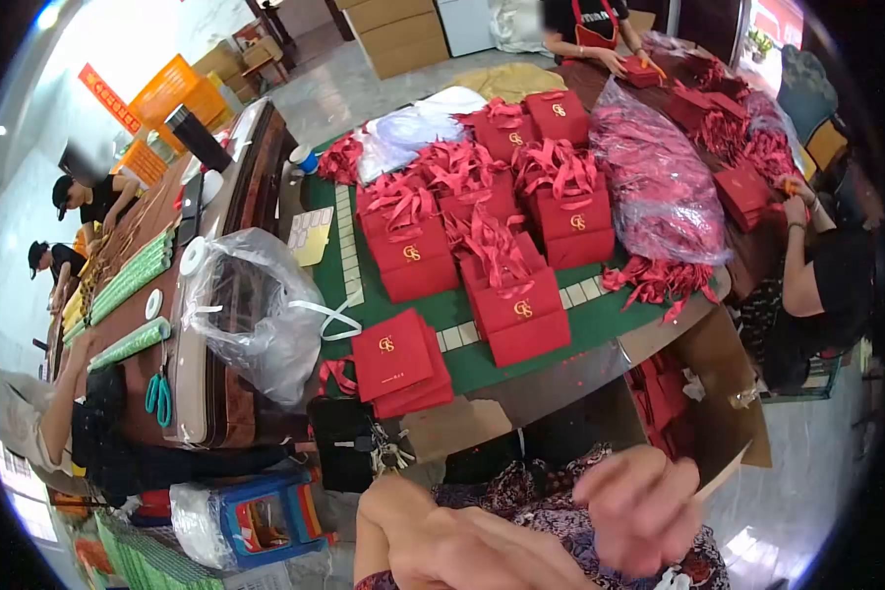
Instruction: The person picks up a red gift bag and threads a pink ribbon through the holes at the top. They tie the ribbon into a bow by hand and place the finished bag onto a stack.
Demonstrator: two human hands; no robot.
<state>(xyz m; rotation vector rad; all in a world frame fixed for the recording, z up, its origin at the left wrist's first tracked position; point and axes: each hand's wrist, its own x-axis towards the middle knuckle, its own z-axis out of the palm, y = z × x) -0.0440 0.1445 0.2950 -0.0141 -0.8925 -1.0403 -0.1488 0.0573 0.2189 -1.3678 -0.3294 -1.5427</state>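
My left hand (462, 541) is low in the middle of the head view, above my patterned clothing (536, 492). Its back faces up, and its fingertips are hidden or blurred. To its right, my right hand (644, 506) is raised, with fingers loosely bent and somewhat apart, blurred by motion. Nothing shows in it. Beyond my hands, a small stack of flat red bags (395, 359) with gold lettering overhangs the table edge. Standing red gift bags (521, 310) with ribbon handles are grouped behind it on the green table top (472, 369).
An open cardboard box (718, 393) holding red pieces stands right of my lap. A plastic-wrapped red bundle (654, 177) lies on the table. Keys (391, 454) rest near the front edge, and scissors (158, 395) at left. Co-workers handle red bags at the right and back.
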